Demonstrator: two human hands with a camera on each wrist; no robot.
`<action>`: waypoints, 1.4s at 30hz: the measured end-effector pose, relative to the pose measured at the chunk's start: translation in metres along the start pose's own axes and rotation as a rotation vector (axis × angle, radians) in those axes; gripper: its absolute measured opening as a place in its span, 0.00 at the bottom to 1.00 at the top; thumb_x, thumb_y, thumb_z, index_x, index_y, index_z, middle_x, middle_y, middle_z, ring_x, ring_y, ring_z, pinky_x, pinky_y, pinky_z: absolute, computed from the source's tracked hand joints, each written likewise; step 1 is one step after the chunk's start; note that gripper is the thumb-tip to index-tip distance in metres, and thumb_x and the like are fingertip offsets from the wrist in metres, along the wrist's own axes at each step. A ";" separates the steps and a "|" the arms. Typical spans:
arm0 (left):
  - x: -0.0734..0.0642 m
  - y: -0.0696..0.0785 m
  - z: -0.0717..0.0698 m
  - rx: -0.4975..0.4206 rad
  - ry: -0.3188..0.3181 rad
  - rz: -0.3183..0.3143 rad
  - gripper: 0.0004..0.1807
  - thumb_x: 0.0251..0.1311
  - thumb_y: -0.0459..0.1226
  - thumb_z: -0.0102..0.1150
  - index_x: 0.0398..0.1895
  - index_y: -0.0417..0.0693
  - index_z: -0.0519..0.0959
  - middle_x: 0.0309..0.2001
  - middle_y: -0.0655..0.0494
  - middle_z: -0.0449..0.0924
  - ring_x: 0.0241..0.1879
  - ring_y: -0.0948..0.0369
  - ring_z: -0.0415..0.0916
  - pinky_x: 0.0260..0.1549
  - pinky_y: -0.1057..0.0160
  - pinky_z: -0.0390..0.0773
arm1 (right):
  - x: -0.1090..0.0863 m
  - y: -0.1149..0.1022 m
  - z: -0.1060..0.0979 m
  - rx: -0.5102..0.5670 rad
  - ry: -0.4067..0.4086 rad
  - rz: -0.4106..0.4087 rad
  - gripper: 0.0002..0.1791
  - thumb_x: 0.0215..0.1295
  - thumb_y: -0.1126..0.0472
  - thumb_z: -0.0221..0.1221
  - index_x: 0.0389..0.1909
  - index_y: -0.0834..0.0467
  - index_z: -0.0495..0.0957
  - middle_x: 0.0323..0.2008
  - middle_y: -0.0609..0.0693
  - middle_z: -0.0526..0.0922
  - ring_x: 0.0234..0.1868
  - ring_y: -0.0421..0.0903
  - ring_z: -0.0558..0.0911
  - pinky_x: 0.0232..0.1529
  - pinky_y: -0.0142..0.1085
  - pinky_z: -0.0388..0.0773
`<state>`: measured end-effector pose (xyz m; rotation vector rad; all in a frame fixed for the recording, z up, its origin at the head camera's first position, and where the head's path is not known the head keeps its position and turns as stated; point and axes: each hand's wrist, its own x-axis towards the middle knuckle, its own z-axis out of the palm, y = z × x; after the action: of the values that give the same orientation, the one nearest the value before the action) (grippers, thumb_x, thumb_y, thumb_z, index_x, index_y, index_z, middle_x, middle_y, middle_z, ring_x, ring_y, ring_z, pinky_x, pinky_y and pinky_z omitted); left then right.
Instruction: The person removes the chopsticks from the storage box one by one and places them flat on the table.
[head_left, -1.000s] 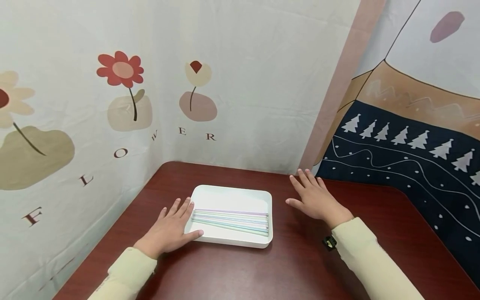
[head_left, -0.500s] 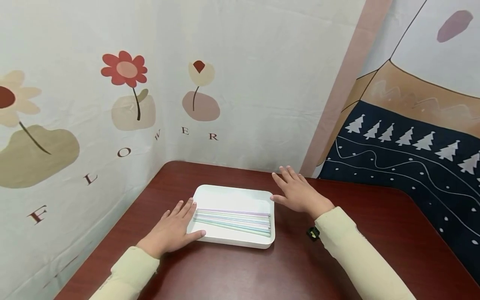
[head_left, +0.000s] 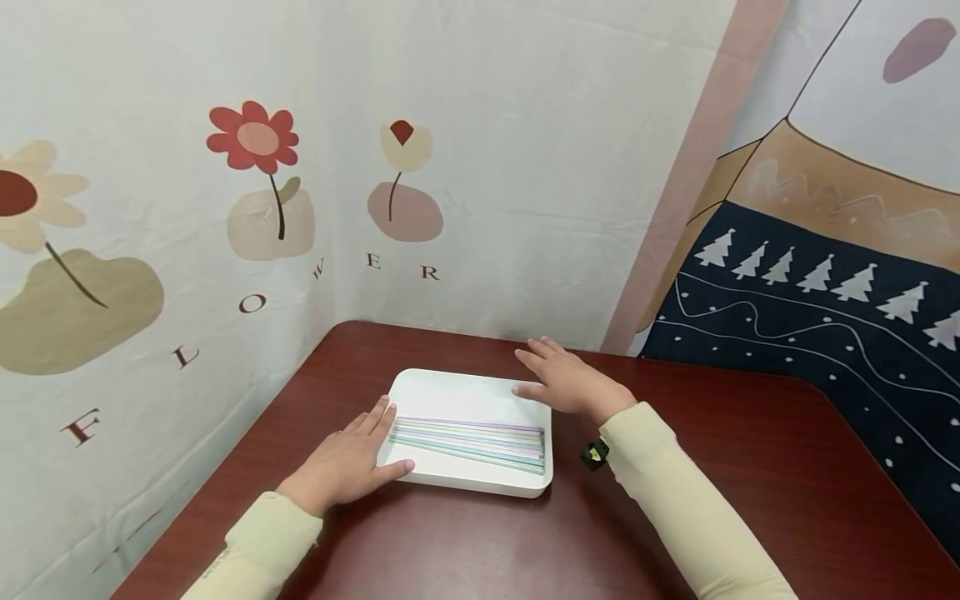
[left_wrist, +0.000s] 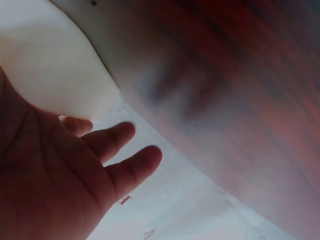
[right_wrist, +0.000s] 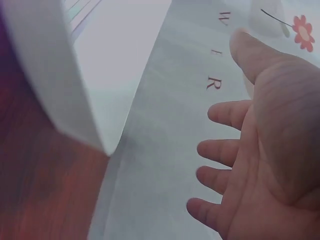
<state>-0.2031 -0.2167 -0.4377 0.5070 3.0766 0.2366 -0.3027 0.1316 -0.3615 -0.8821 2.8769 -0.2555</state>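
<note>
**White tray (head_left: 450, 393) of thin pastel sticks (head_left: 468, 443) on a red-brown counter (head_left: 480, 550)**

In the head view, the tray is set flat near the counter's middle, with the sticks laid lengthwise in its near half. The left hand (head_left: 341, 462) is spread, unclenched, at the tray's left end; its fingertips and thumb are seen against the rim, but whether contact is made cannot be told. The right hand (head_left: 570, 383) is held, fingers extended and likewise unclenched, by the far right corner. The counter is backed by a white cloth (head_left: 517, 183) printed with flowers and letters.

In the left wrist view, the palm is shown beside the tray's pale wall; the counter is blurred.

In the right wrist view, the fingers are seen loosely spread, apart from the tray's corner.
</note>
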 end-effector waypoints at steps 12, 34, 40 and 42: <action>-0.005 0.000 -0.002 -0.068 -0.001 0.011 0.56 0.62 0.71 0.45 0.77 0.35 0.53 0.78 0.41 0.46 0.62 0.36 0.69 0.56 0.41 0.72 | 0.028 -0.004 0.010 0.235 0.002 -0.013 0.35 0.71 0.41 0.56 0.74 0.53 0.65 0.71 0.52 0.66 0.73 0.51 0.62 0.70 0.49 0.59; -0.005 0.002 -0.005 -0.067 -0.004 0.000 0.55 0.62 0.70 0.46 0.77 0.37 0.53 0.78 0.42 0.46 0.62 0.30 0.66 0.56 0.40 0.71 | 0.057 -0.007 0.040 0.434 0.024 -0.055 0.11 0.69 0.54 0.62 0.49 0.50 0.83 0.41 0.41 0.82 0.40 0.42 0.78 0.43 0.40 0.77; -0.005 0.002 -0.004 -0.063 0.011 0.011 0.55 0.62 0.70 0.47 0.76 0.35 0.55 0.77 0.41 0.48 0.61 0.31 0.68 0.56 0.40 0.72 | 0.062 -0.009 0.050 0.470 0.014 -0.055 0.10 0.68 0.56 0.64 0.48 0.50 0.83 0.40 0.41 0.83 0.40 0.40 0.79 0.41 0.38 0.77; -0.005 0.002 -0.003 -0.062 0.013 0.009 0.55 0.62 0.70 0.47 0.76 0.34 0.55 0.77 0.41 0.48 0.61 0.31 0.68 0.56 0.40 0.72 | 0.063 -0.011 0.052 0.469 0.021 -0.050 0.09 0.67 0.56 0.64 0.47 0.50 0.83 0.40 0.42 0.83 0.40 0.40 0.79 0.40 0.37 0.77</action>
<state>-0.1981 -0.2168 -0.4345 0.5192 3.0691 0.3357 -0.3397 0.0806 -0.4145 -0.8562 2.6331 -0.9016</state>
